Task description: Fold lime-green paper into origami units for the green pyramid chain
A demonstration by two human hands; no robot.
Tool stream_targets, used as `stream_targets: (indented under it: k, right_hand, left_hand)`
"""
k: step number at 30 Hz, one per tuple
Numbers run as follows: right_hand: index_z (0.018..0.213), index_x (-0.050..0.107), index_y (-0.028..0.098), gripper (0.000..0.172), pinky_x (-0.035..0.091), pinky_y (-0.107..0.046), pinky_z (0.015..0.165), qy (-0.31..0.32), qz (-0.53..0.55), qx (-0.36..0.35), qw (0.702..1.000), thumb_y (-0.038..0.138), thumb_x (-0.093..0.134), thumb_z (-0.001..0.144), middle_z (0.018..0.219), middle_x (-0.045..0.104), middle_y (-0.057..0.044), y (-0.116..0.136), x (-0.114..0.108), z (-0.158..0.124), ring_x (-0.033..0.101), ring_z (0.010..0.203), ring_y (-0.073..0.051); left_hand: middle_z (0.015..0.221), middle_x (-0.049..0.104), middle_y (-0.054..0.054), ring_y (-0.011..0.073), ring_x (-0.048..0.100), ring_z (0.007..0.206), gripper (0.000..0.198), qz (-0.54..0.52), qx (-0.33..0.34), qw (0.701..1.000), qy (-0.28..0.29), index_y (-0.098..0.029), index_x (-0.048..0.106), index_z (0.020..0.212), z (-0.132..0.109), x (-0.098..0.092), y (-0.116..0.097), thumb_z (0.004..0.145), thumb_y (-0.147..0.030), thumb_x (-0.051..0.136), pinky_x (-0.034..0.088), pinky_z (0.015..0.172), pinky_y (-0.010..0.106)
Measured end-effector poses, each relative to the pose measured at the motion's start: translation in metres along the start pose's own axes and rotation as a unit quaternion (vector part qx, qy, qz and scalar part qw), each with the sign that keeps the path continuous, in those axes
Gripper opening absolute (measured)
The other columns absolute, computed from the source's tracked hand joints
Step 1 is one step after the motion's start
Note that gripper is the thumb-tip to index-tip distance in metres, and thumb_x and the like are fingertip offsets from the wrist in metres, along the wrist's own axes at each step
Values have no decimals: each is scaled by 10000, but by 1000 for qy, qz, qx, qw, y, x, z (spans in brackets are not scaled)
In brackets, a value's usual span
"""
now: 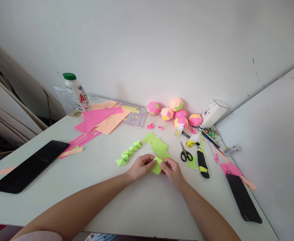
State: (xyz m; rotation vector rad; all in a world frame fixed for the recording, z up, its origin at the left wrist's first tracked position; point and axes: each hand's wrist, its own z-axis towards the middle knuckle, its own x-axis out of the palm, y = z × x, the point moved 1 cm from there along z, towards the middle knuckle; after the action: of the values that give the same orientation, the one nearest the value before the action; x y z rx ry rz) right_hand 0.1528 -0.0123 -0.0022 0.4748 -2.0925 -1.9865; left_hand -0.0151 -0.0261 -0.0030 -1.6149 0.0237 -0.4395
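Between my two hands is a small green piece of paper (157,167), partly folded at its corners. My left hand (142,166) pinches its left edge with thumb and fingers. On the other side, my right hand (172,170) grips the right edge the same way. Just beyond my fingers lies a loose pile of green paper squares (159,144). A row of folded green paper units (128,153) stretches across the table to the left of my left hand. Black-handled scissors (186,154) and a black and yellow utility knife (202,163) lie to the right.
Several folded paper balls (176,104) sit against the wall. Glue bottles (192,140) stand near the scissors. Pink and orange sheets (99,118), a white bottle (77,93) and a black tablet (31,167) are at left. A black phone (244,197) lies at the right edge.
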Motion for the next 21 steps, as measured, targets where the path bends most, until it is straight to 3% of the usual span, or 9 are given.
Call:
stream_targets:
  k: [21]
  right_hand:
    - [760, 575, 167, 263, 460, -249, 524, 0, -4, 1, 1000, 430, 596, 761, 590, 554, 17, -1, 0, 0, 520, 522, -122]
  left_hand:
    - [770, 674, 40, 164, 628, 703, 287, 14, -8, 1000, -3, -153, 592, 837, -1, 3, -7, 761, -430, 587, 505, 668, 290]
